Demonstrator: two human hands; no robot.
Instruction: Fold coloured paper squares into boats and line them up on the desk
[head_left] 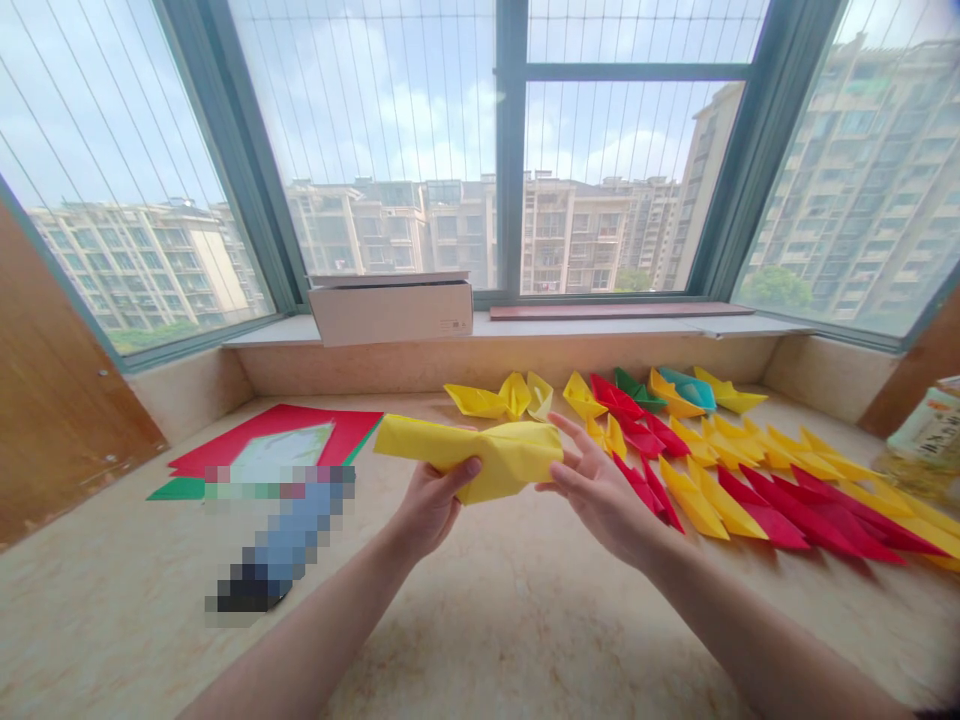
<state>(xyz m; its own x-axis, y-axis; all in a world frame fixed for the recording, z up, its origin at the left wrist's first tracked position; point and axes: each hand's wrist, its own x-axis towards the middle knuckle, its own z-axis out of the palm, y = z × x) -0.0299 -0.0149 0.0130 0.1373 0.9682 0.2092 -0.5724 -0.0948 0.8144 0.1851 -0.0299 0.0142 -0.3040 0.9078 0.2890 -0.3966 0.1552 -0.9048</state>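
A partly folded sheet of yellow paper (pixel 502 460) is held up above the stone ledge, between both hands. My left hand (pixel 442 495) grips its lower left part, thumb on the near face and fingers behind. A flat strip of the paper sticks out to the left past that thumb. At the right end, my right hand (pixel 589 480) pinches the paper's edge between thumb and fingers, with the forefinger raised a little. The middle of the paper bulges and shows soft creases. Part of its underside is hidden by the left fingers.
Rows of folded paper boats, among them a red boat (pixel 765 510) and a green boat (pixel 637 388), fill the right side. Red paper sheets (pixel 247 425) lie at the left near a blurred-out object (pixel 292 530). A white box (pixel 390 312) stands on the windowsill; a jar (pixel 926 430) stands far right.
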